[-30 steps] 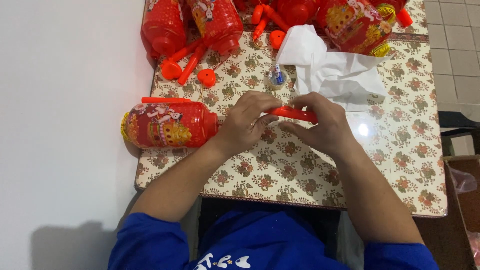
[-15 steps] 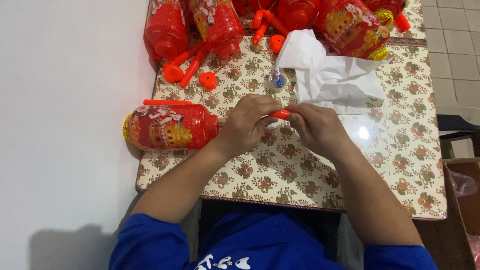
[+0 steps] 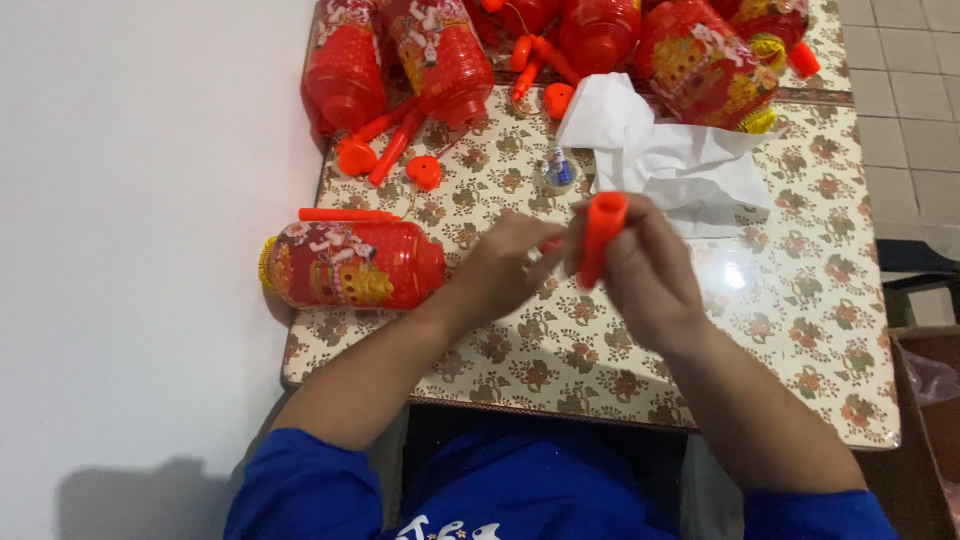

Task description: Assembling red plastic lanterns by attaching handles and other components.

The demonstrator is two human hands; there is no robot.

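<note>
Both my hands are pinching things, right hand (image 3: 645, 275) gripping the orange tube (image 3: 602, 235), left hand (image 3: 505, 270) its end, and it might slip onto the table (image 3: 800, 330).

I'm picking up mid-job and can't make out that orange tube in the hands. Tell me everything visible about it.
The orange tube is a short, smooth plastic-looking cylinder, plain bright orange, with a rounded hollow-looking top end. It stands nearly upright, tilted slightly, raised above the floral table. The right hand wraps its lower part in its grip; the left hand pinches at something small and orange beside its base. Its lower end is hidden by fingers.
</note>
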